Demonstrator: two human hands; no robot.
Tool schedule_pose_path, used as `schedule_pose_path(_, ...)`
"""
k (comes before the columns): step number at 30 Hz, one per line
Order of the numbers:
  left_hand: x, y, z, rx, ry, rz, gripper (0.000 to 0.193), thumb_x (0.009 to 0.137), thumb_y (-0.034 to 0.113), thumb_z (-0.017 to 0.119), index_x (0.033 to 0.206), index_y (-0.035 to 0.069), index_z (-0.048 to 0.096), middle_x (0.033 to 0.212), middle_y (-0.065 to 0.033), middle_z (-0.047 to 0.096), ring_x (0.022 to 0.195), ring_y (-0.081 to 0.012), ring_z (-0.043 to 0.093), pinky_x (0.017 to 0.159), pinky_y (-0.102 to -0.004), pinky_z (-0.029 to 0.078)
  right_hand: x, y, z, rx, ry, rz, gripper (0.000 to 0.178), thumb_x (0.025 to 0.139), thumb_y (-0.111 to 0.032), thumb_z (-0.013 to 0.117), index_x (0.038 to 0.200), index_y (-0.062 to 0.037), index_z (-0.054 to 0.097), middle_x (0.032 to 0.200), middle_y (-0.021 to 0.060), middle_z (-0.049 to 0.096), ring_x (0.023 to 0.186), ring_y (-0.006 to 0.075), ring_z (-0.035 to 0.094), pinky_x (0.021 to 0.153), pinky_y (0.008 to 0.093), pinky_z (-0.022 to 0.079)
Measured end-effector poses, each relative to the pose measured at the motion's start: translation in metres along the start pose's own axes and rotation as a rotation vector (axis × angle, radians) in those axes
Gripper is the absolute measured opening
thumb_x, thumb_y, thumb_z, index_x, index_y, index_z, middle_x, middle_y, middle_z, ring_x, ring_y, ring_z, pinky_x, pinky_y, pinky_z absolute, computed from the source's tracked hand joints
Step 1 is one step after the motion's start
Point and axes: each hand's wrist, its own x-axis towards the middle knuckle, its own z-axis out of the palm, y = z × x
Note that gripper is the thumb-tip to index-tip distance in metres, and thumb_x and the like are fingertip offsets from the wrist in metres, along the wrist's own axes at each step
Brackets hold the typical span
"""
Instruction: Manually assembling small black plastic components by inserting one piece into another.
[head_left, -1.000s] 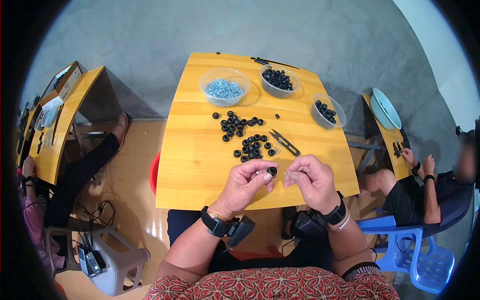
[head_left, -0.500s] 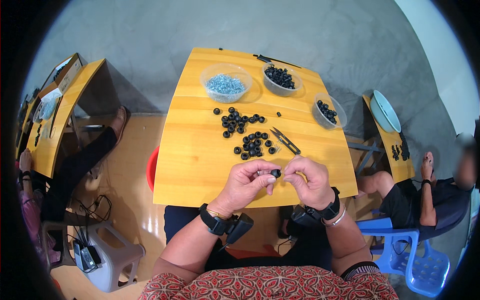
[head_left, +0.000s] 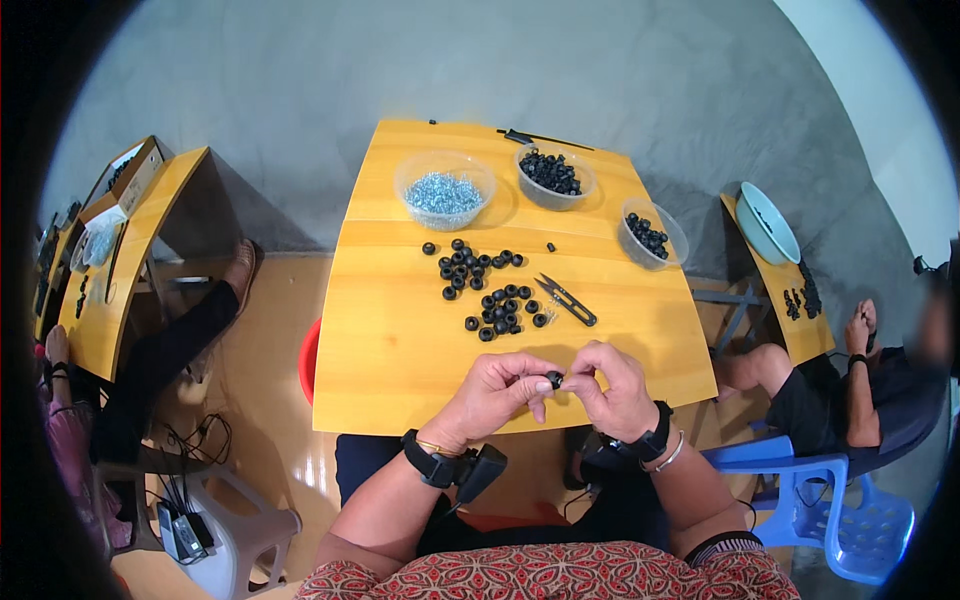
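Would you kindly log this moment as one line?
left hand: pinching small black rounded piece | right hand: close beside it | yellow wooden table: loose black rounded pieces, slim black snips, three clear plastic bowls

The yellow wooden bench (head_left: pixel 390 385) bears three clear bowls (head_left: pixel 446 221), rounded black pieces (head_left: pixel 487 334), black-handled snips (head_left: pixel 577 305) and a slim black tool (head_left: pixel 517 136).

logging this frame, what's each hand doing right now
Left hand: closed, holding a small black piece.
Right hand: pinched closed beside it; anything held cannot be told.
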Motion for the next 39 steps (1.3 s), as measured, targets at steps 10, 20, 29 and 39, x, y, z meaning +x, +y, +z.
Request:
schedule_pose_path(10, 0.004, -0.004, -0.001, -0.078, 0.104, -0.125, 0.015, 0.084, 0.007, 0.054, 0.094, -0.004, 0.058, 0.077, -0.0075, 0.06, 0.061, -0.0125, 0.056, 0.058, -0.0258, 0.05, 0.006, 0.017, -0.003, -0.13, -0.006, -0.101, 0.005, 0.076, -0.004, 0.058, 0.078, -0.0025, 0.054, 0.066, 0.0117, 0.052, 0.06, 0.0286, 0.054, 0.054, 0.0331, 0.043)
schedule_pose_path(20, 0.007, -0.002, -0.006, -0.373, 0.252, -0.147, 0.014, 0.085, 0.005, 0.051, 0.096, -0.002, 0.056, 0.079, -0.0078, 0.059, 0.064, -0.0112, 0.054, 0.062, -0.028, 0.054, 0.101, 0.128, -0.028, -0.277, -0.068, 0.2, 0.008, 0.078, -0.004, 0.054, 0.085, -0.0012, 0.056, 0.073, 0.0166, 0.06, 0.071, 0.032, 0.059, 0.063, 0.0345, 0.046)
schedule_pose_path(29, 0.002, -0.002, -0.012, -0.488, 0.278, -0.12, 0.017, 0.087, 0.009, 0.05, 0.098, -0.001, 0.055, 0.077, -0.0069, 0.058, 0.062, -0.011, 0.053, 0.06, -0.0273, 0.052, 0.142, 0.17, 0.001, -0.432, -0.317, 0.185, 0.016, 0.075, -0.01, 0.058, 0.09, -0.0034, 0.057, 0.084, 0.0183, 0.06, 0.084, 0.0333, 0.056, 0.073, 0.0381, 0.045)
schedule_pose_path(39, 0.003, 0.004, -0.008, -0.516, 0.143, -0.002, 0.023, 0.088, 0.012, 0.048, 0.105, -0.003, 0.053, 0.076, -0.0052, 0.054, 0.061, -0.0101, 0.047, 0.064, -0.0279, 0.05, 0.091, 0.078, -0.034, 0.236, -0.216, 0.255, 0.016, 0.084, -0.003, 0.046, 0.099, 0.0024, 0.048, 0.08, 0.0055, 0.054, 0.064, 0.0089, 0.053, 0.059, 0.0223, 0.046)
